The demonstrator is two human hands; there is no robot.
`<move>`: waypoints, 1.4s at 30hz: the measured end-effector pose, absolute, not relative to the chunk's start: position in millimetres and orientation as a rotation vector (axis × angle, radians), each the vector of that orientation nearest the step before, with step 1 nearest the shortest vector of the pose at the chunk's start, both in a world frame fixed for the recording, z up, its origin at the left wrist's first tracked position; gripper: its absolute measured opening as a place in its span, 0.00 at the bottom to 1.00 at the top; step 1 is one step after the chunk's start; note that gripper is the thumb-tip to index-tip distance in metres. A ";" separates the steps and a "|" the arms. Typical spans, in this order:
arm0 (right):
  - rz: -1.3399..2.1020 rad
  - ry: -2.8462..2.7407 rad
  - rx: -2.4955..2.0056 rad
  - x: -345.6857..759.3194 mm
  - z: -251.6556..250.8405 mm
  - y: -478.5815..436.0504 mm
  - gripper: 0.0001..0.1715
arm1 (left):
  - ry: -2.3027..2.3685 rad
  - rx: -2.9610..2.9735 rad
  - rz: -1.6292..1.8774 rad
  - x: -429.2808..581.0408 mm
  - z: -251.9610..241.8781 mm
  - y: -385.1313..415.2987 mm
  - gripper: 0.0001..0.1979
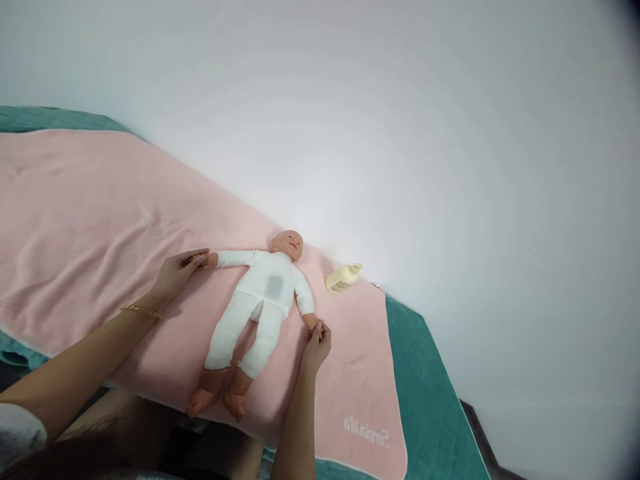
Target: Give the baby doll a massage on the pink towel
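A baby doll (265,300) with a white cloth body lies face up on a pink towel (360,360), its head toward the wall and its bare feet toward me. My left hand (179,270), with a gold bracelet on the wrist, pinches the doll's hand on the left, and that arm is stretched out sideways. On the other side, my right hand (319,343) is closed on the doll's other hand, beside its hip. A grey patch marks the doll's belly.
A pale yellow pump bottle (343,278) lies tilted on the towel, right of the doll. Under the towel is a green quilted cover (425,373). A white wall (400,167) runs along the far edge. My legs are below the near edge.
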State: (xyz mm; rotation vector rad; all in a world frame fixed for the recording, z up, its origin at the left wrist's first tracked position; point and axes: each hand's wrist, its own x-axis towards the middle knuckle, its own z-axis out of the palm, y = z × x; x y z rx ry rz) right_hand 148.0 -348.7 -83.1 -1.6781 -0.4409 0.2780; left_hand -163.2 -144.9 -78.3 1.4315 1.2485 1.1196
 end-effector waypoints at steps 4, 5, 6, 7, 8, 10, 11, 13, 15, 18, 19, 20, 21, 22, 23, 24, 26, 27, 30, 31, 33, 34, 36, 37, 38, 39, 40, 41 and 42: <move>0.288 -0.460 -1.668 151.5 -85.7 -348.7 0.35 | 1.233 1.475 1.113 -165.2 -81.7 -142.3 0.34; 0.287 -0.471 -1.669 152.6 -86.3 -349.0 0.35 | 1.225 1.472 1.114 -165.6 -82.9 -141.6 0.34; 0.284 -0.483 -1.672 153.6 -86.9 -349.5 0.34 | 1.216 1.467 1.115 -165.8 -84.2 -140.9 0.34; 0.280 -0.495 -1.677 154.4 -87.3 -350.0 0.34 | 1.208 1.458 1.117 -165.9 -85.4 -140.2 0.34; 0.276 -0.506 -1.685 154.8 -87.5 -350.6 0.33 | 1.202 1.448 1.114 -165.9 -86.5 -139.5 0.35; 0.273 -0.520 -1.705 154.8 -86.9 -351.5 0.33 | 1.197 1.430 1.104 -165.5 -88.4 -138.5 0.37; 0.273 -0.523 -1.713 154.3 -86.2 -351.8 0.33 | 1.193 1.424 1.097 -165.1 -89.0 -138.2 0.38; 0.274 -0.525 -1.727 152.7 -84.3 -351.9 0.33 | 1.194 1.415 1.085 -164.0 -89.7 -138.1 0.40; 0.276 -0.521 -1.735 150.5 -82.1 -351.6 0.33 | 1.202 1.408 1.084 -162.9 -89.5 -138.7 0.39; 0.284 -0.505 -1.733 147.9 -80.0 -351.0 0.32 | 1.217 1.385 1.097 -161.2 -88.0 -140.3 0.38; 0.288 -0.499 -1.728 147.4 -79.9 -350.8 0.32 | 1.217 1.380 1.104 -160.8 -87.3 -140.8 0.38; 0.292 -0.493 -1.721 147.0 -79.9 -350.5 0.32 | 1.217 1.374 1.108 -160.3 -86.7 -141.2 0.38; 0.295 -0.487 -1.714 146.7 -80.1 -350.3 0.33 | 1.216 1.367 1.112 -160.0 -86.0 -141.6 0.38; 0.297 -0.481 -1.706 146.5 -80.4 -350.0 0.33 | 1.217 1.358 1.113 -159.8 -85.5 -142.0 0.38; 0.298 -0.474 -1.699 146.4 -80.7 -349.7 0.33 | 1.219 1.350 1.111 -159.8 -85.0 -142.4 0.37; 0.299 -0.468 -1.691 146.2 -80.8 -349.5 0.33 | 1.223 1.344 1.107 -159.9 -84.7 -142.7 0.37; 0.297 -0.455 -1.679 145.8 -81.0 -349.0 0.32 | 1.222 1.347 1.103 -160.4 -84.4 -143.1 0.36; 0.294 -0.451 -1.673 145.6 -81.0 -348.9 0.32 | 1.216 1.360 1.104 -160.8 -84.3 -143.3 0.35; 0.289 -0.447 -1.664 146.0 -81.5 -348.5 0.32 | 1.225 1.418 1.104 -161.8 -83.5 -143.4 0.34; 0.289 -0.447 -1.664 146.5 -82.0 -348.5 0.32 | 1.237 1.437 1.104 -162.0 -82.9 -143.4 0.34; 0.295 -0.447 -1.675 147.9 -83.4 -348.5 0.34 | 1.265 1.465 1.102 -162.2 -81.9 -143.2 0.34; 0.299 -0.444 -1.685 148.7 -84.1 -348.7 0.35 | 1.270 1.474 1.105 -162.3 -81.6 -143.1 0.34; 0.310 -0.439 -1.713 149.8 -84.8 -349.3 0.36 | 1.273 1.492 1.110 -162.4 -82.0 -142.7 0.34; 0.314 -0.439 -1.728 150.0 -84.7 -349.8 0.36 | 1.275 1.502 1.111 -162.5 -82.6 -142.3 0.34; 0.316 -0.443 -1.742 149.9 -84.2 -350.4 0.36 | 1.276 1.512 1.110 -162.6 -83.5 -142.0 0.33; 0.314 -0.453 -1.753 149.5 -83.3 -351.0 0.35 | 1.278 1.518 1.111 -162.6 -84.4 -141.6 0.33; 0.311 -0.470 -1.760 148.9 -82.2 -351.6 0.34 | 1.280 1.523 1.110 -162.6 -85.3 -141.4 0.34; 0.307 -0.493 -1.762 148.2 -81.0 -352.1 0.33 | 1.280 1.526 1.109 -162.6 -86.0 -141.1 0.34; 0.298 -0.520 -1.760 147.5 -79.9 -352.5 0.33 | 1.279 1.529 1.107 -162.5 -86.4 -141.0 0.34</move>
